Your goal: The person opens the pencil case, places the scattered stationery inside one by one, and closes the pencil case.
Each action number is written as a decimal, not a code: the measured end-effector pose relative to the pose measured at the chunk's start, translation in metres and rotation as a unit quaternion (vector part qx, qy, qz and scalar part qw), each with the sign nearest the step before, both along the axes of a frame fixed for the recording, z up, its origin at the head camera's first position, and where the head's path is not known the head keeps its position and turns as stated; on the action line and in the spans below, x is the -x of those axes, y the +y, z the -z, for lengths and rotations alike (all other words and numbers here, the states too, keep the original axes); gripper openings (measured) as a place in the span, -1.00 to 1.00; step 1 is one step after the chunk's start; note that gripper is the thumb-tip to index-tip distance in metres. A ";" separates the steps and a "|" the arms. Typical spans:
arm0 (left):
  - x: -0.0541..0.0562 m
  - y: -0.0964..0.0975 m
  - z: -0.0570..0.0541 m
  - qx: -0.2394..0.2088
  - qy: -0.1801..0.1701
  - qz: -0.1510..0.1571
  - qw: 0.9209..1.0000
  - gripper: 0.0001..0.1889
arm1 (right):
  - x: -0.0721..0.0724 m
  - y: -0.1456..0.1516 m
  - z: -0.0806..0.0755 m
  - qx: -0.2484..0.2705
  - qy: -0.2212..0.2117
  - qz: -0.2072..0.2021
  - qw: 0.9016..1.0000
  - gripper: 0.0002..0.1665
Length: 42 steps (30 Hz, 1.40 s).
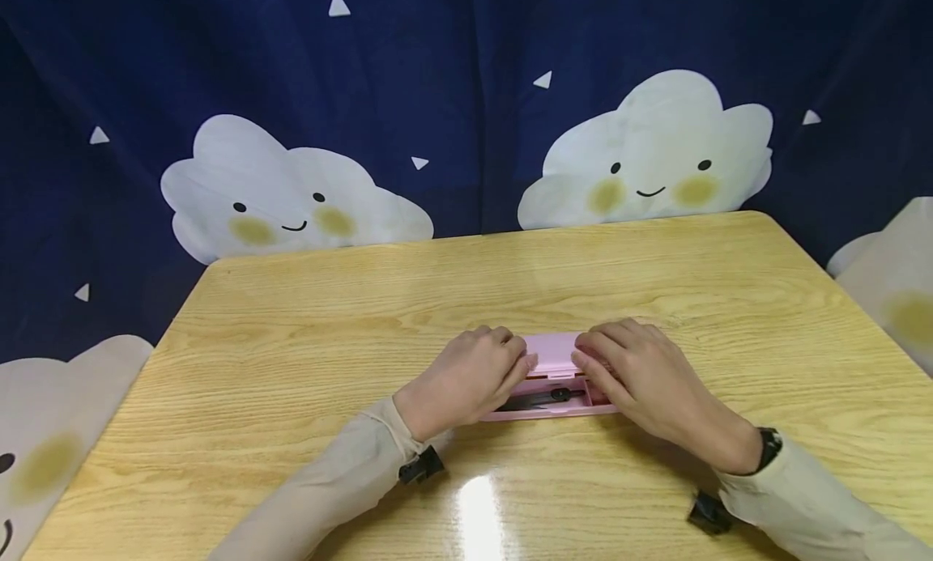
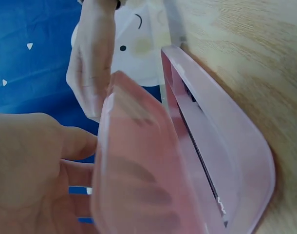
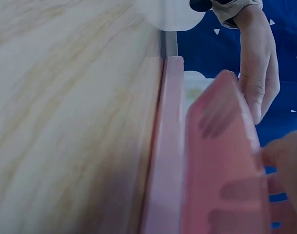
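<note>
A pink hinged case (image 1: 561, 414) lies on the table with its lid (image 1: 551, 352) tilted partly up. My left hand (image 1: 466, 376) holds the lid near its left end, thumb at the front edge and fingers behind. At the right end, my right hand (image 1: 652, 375) grips the same lid in like manner. Fingers show dimly through the translucent lid (image 2: 139, 161) in the left wrist view. A dark drawing compass (image 1: 560, 394) lies in the case's long compartment. To its right is a small divided-off compartment (image 1: 596, 393), partly hidden by the right hand.
The case rests on a wood-grain table (image 1: 328, 326). Behind the table hangs a dark blue curtain (image 1: 452, 67) with smiling clouds and white triangles. Black straps with small devices (image 1: 421, 465) sit at both wrists.
</note>
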<state>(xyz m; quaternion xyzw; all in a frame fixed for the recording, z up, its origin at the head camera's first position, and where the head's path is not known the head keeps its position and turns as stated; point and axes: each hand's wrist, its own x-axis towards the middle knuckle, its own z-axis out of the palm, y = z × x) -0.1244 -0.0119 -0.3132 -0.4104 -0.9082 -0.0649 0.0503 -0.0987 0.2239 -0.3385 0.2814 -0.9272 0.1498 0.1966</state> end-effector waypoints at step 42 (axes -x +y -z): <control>0.022 0.023 -0.001 0.123 -0.220 -0.055 0.966 -0.46 | 0.022 -0.009 -0.012 -0.057 -0.233 -0.014 0.971 -0.46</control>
